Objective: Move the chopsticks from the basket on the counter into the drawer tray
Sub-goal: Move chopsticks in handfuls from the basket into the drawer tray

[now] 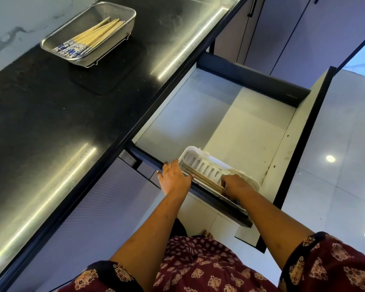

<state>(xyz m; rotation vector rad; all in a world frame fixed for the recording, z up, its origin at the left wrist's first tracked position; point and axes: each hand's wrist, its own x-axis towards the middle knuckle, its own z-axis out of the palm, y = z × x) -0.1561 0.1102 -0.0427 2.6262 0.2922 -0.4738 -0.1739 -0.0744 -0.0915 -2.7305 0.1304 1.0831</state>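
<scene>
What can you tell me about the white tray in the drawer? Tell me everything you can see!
The white tray looks like plastic, long, with rounded corners and a row of slots along its wall. It lies flat in the open drawer, against the side nearest the person. A few wooden chopsticks lie lengthwise inside it. The left hand rests on one end, and the right hand reaches into the other, on the chopsticks.

Bright overhead light, streaked glare on black counter (51, 127), wide-angle edge distortion

Black glossy counter (51, 123), marble-look wall (19, 22), lilac cabinet fronts (293, 34), pale shiny floor tiles (335, 144) reflecting ceiling light.
</scene>
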